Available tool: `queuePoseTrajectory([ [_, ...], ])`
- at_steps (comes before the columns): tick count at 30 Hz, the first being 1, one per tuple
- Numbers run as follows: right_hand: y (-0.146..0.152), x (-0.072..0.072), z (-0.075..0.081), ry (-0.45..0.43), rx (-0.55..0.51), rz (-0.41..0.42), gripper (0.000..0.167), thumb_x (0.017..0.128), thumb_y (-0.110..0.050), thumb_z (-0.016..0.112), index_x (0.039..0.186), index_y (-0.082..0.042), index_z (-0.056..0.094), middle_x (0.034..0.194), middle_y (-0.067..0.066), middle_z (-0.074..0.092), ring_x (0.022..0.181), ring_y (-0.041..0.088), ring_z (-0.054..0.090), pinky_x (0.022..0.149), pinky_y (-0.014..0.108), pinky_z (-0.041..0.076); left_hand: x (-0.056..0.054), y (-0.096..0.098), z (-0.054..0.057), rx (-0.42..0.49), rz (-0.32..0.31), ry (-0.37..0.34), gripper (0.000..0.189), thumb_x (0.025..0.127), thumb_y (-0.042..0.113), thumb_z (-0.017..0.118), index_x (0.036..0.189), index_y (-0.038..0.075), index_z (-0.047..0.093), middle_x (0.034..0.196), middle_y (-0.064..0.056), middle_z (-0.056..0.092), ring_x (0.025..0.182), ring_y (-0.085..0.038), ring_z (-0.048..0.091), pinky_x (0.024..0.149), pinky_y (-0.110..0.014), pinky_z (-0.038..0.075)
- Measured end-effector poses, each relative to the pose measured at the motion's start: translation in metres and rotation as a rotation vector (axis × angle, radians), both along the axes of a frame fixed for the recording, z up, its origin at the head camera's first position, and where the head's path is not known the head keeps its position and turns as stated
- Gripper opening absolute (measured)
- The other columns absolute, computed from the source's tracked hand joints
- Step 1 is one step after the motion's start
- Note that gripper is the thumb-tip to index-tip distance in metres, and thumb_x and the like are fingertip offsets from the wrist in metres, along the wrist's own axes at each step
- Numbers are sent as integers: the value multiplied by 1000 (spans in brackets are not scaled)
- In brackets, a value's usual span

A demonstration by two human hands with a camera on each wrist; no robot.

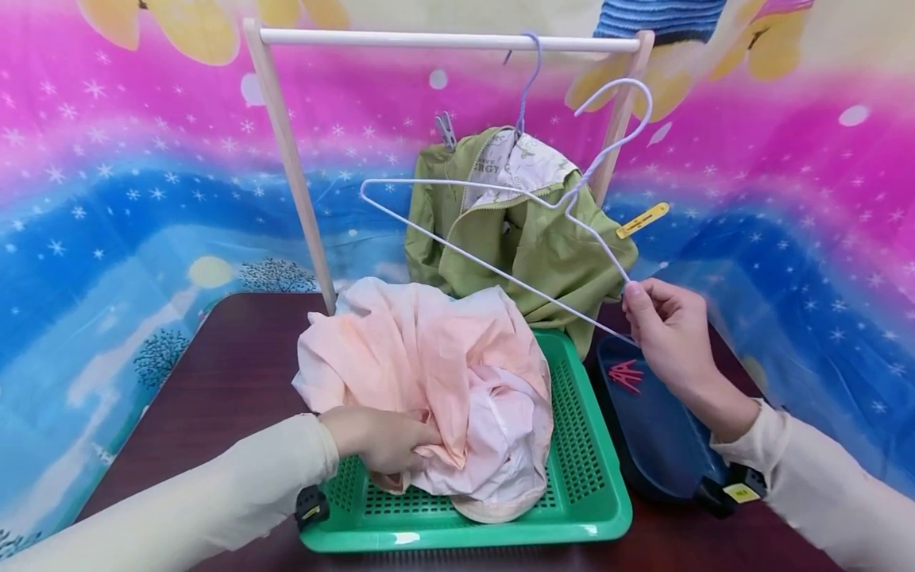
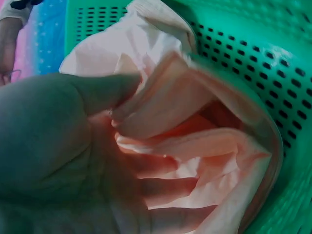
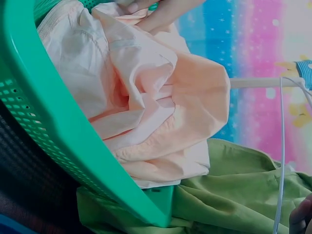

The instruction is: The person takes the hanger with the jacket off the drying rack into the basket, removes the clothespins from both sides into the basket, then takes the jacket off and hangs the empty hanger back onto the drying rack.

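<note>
My right hand [image 1: 672, 334] pinches a pale lilac wire hanger [image 1: 493, 274] near its lower corner, holding it up with the hook at the upper right. My left hand [image 1: 389, 441] is at a crumpled peach-pink garment [image 1: 400, 342] heaped in a green perforated basket [image 1: 615, 508]. In the left wrist view the thumb and fingers hold a fold of the garment [image 2: 161, 107], with the other fingers spread beneath the cloth. The right wrist view shows the garment [image 3: 195, 92] bulging over the basket rim [image 3: 73, 131], and the hanger wire [image 3: 282, 161] at the right edge.
Behind the basket, a green jacket [image 1: 436, 214] hangs from a white rail [image 1: 429, 38] on another hanger, with a grey clothespin [image 1: 446, 131] and a yellow clothespin [image 1: 643, 221] on it. A dark blue tray [image 1: 665, 453] holding red clothespins [image 1: 625, 376] sits on the right of the table [image 1: 179, 421].
</note>
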State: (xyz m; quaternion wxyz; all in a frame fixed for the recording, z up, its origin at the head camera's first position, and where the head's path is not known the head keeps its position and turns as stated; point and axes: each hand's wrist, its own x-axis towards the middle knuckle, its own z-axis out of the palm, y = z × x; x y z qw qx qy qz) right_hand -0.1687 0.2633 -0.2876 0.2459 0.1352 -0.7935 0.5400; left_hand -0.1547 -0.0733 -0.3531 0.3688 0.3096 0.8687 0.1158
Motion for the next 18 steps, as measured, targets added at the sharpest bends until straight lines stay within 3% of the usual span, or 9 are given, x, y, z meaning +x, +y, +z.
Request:
queuePoseTrajectory([
  [2,-1,0,0,-2,20,-2,32,106,-12,51,77,-6,62,54,-5,48,46,11,42,45,25,38,-2,0,-3,-21,21,-67,25,101,17,61,125,25,63,129,-8,61,97,-15,70,81,-29,58],
  [4,-1,0,-1,-3,39,-4,32,106,-12,51,77,-6,62,54,-6,47,46,11,42,44,26,37,-3,0,-5,-60,9,-91,22,101,23,62,122,27,64,119,-1,64,92,-11,70,84,-29,58],
  [9,-3,0,-2,-12,56,13,32,106,-11,51,77,-5,61,53,-6,46,45,11,40,42,30,33,-4,1,-8,-136,-43,-96,25,99,36,64,124,30,63,105,10,70,96,-2,65,93,-22,48],
  [12,-3,-1,-2,-13,64,22,31,106,-10,51,76,-4,61,53,-7,46,44,10,39,41,31,32,-5,2,-7,-143,-34,-102,29,99,40,64,126,29,62,105,9,69,95,-3,65,95,-23,48],
  [16,-3,-1,-2,-17,79,27,31,105,-10,52,77,-4,61,53,-7,46,43,11,39,40,31,31,-6,2,-3,-157,-60,-28,39,97,45,64,132,27,60,129,9,61,117,-3,56,108,-26,43],
  [18,-3,-2,-2,-22,88,29,31,105,-10,52,77,-4,61,53,-7,46,43,11,39,40,31,31,-7,1,1,-135,-48,-28,43,97,46,64,133,25,59,131,8,61,123,-5,53,110,-29,42],
])
